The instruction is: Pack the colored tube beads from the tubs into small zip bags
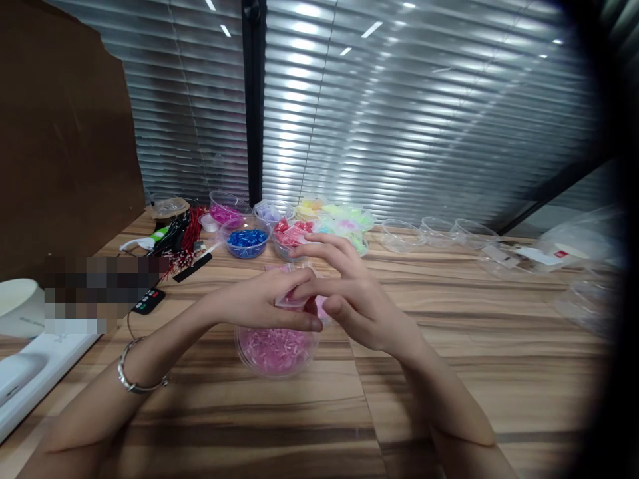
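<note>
My left hand (272,296) is closed on a small see-through pinkish plastic bag (292,301), partly hidden by the fingers. Reaching in from the other side, my right hand (367,303) has its fingers apart; its index fingertip meets the bag and my left fingers. Right below both hands stands a clear round bowl (277,372) of short pink tube-like pieces (277,349). Between and behind the hands, bits of clear and pink plastic (323,309) show, too covered to make out fully.
Behind the hands are bowls of blue pieces (246,241), red-pink pieces (287,233) and magenta pieces (224,213), plus pastel ones (344,223). Clear containers (402,236) line the back right. Red and black wires (187,233), a small remote (148,301) and a paper cup (20,306) are left.
</note>
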The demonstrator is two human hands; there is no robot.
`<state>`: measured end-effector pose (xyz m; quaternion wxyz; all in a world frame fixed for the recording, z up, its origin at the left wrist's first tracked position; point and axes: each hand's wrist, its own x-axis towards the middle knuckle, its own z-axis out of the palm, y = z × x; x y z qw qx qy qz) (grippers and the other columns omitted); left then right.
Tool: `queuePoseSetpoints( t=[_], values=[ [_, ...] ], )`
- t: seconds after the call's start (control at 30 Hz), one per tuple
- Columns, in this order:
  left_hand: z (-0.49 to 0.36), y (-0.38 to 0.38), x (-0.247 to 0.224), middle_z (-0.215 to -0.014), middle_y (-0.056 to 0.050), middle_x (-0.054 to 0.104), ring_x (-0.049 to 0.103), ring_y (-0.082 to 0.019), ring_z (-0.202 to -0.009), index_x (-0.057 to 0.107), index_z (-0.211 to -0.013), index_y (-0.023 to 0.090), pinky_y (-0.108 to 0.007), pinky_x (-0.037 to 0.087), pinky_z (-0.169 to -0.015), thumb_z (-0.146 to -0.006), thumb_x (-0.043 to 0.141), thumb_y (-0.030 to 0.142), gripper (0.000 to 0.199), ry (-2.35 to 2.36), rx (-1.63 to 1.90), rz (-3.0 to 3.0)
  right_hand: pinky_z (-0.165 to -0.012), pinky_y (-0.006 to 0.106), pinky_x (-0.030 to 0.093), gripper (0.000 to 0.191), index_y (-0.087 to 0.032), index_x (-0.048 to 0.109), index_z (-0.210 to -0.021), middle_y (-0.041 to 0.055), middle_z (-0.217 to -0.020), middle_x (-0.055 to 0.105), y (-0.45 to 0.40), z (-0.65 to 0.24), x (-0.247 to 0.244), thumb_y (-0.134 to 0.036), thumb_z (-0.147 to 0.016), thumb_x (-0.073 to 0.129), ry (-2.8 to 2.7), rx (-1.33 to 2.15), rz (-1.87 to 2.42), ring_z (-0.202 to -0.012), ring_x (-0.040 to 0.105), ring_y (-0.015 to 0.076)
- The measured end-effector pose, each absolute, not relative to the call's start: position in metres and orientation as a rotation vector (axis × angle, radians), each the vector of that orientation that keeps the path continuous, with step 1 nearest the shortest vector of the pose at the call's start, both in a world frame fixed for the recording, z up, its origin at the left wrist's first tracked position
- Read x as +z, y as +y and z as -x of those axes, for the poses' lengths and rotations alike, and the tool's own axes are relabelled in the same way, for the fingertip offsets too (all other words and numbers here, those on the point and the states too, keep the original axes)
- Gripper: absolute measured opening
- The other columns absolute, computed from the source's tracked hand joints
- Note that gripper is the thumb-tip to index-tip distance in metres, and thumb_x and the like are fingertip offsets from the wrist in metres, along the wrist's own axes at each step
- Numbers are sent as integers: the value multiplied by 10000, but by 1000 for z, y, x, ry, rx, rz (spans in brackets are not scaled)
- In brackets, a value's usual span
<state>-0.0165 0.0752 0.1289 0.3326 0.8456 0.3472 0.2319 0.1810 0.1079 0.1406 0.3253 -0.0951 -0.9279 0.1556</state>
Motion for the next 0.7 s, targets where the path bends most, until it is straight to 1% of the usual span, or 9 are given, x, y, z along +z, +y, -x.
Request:
queuePoseSetpoints(
  t=[0.1,0.27,0.37,0.43,0.5,0.6,0.7],
  values=[
    [16,75,128,-853,-31,580,553,-179,-771,523,-813,171,-294,426,-644,-858,591,502,341,948,588,-2242,-1107,485,289,499,-223,725,-951,75,-1327,522,107,-181,140,-509,-985,318,-2477,341,230,-1334,334,264],
    [15,75,132,-968,-56,616,572,-205,-896,588,-975,170,-317,446,-748,-885,580,449,293,804,624,-2220,-1085,464,323,568,-218,727,-934,83,-1246,581,107,-181,141,-496,-1003,237,-2315,448,219,-1229,471,237],
    [14,75,134,-995,-61,625,574,-211,-928,587,-1042,170,-318,448,-763,-896,568,440,307,791,615,-2195,-1067,453,339,547,-213,730,-899,82,-1192,607,107,-181,140,-461,-1012,255,-2230,456,223,-1165,521,223],
    [14,75,134,-991,-56,622,574,-205,-917,581,-1041,171,-310,448,-751,-893,571,443,310,812,620,-2193,-1057,459,346,532,-207,730,-894,88,-1179,611,107,-181,140,-456,-1010,275,-2228,408,222,-1174,510,231],
    [15,74,134,-948,-47,612,570,-197,-881,579,-978,164,-304,444,-729,-880,582,459,311,871,626,-2208,-1073,470,327,526,-208,730,-892,86,-1204,600,107,-180,140,-466,-1006,286,-2287,386,237,-1229,461,243],
    [14,73,134,-907,-41,606,571,-188,-845,579,-914,153,-301,446,-717,-867,594,460,312,912,646,-2204,-1111,457,286,541,-213,731,-936,75,-1270,567,107,-179,141,-498,-999,275,-2393,542,250,-1289,405,238],
    [13,73,134,-957,-51,635,593,-189,-889,601,-1028,162,-309,470,-773,-895,570,419,291,819,642,-2106,-1121,422,286,589,-220,733,-990,68,-1293,551,106,-179,144,-546,-987,242,-2323,817,259,-1263,444,223]
  ],
)
